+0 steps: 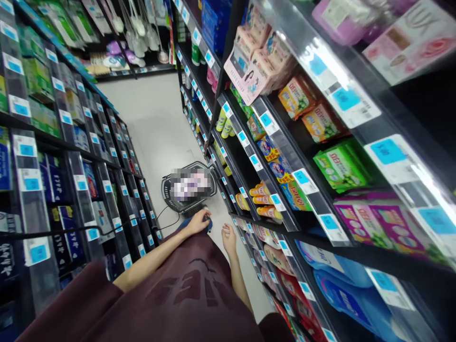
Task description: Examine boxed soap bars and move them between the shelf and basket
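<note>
My left hand is closed in front of my waist, just on the near side of a black shopping basket. A small dark piece shows at its fingers; whether it belongs to the basket I cannot tell. The basket's contents are blurred out by pixelation. To the right, my right hand hangs beside the lower right-hand shelves with its fingers loosely bent and apart, and nothing visible in it. Yellow-orange bottles lie on the shelf nearest to that hand.
Tall shelves line both sides of a narrow aisle with a pale floor. Soap packs and pink boxes fill the right side, toothpaste boxes the left. A black cable crosses at left. Hanging ladles are at the far end.
</note>
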Demonstrator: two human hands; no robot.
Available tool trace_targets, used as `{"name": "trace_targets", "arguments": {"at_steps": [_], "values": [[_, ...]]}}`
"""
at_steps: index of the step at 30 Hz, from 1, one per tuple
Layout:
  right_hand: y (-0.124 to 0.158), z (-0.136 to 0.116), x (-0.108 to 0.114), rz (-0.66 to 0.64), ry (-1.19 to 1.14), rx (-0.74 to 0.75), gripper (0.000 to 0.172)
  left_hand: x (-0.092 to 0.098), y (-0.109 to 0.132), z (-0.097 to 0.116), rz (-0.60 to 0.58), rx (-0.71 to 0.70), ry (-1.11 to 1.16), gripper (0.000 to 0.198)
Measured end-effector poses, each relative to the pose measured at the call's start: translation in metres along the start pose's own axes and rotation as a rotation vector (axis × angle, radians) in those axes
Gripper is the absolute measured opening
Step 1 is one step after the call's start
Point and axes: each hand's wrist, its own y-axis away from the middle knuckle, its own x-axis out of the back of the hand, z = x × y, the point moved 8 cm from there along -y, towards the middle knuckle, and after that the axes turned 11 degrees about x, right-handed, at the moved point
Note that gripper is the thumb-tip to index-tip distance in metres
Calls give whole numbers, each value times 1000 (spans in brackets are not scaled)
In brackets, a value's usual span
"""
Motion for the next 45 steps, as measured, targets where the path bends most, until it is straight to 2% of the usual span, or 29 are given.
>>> {"name": "trace_targets", "arguments": {"at_steps": [4, 7, 10, 14, 19, 23, 26, 32, 35, 38, 42, 45], "values": [[2, 11, 4, -67, 86, -60, 39, 4, -40, -26, 111, 89, -72, 33], [3, 29, 6, -194, 156, -201, 42, 9, -78, -49, 195, 174, -104, 38], [3, 52, 12, -309, 217, -318, 42, 7, -120, -79, 243, 271, -120, 39], [6, 86, 24, -379, 283, -398, 40, -11, -182, -130, 229, 394, -145, 40], [24, 118, 39, -405, 311, -518, 34, -40, -254, -187, 176, 479, -189, 52], [41, 128, 42, -385, 266, -612, 37, -53, -295, -219, 159, 527, -242, 59], [51, 134, 33, -360, 209, -667, 40, -59, -316, -234, 142, 540, -345, 60], [67, 133, 2, -335, 81, -729, 35, -63, -334, -246, 142, 486, -514, 56], [69, 129, -5, -298, 51, -727, 32, -61, -335, -244, 140, 444, -544, 60], [71, 127, -7, -276, 51, -699, 33, -61, -331, -236, 133, 389, -479, 69], [76, 130, -9, -277, 73, -663, 34, -64, -306, -229, 132, 447, -240, 69], [77, 129, -11, -270, 94, -600, 34, -63, -258, -215, 142, 530, -142, 67]]}}
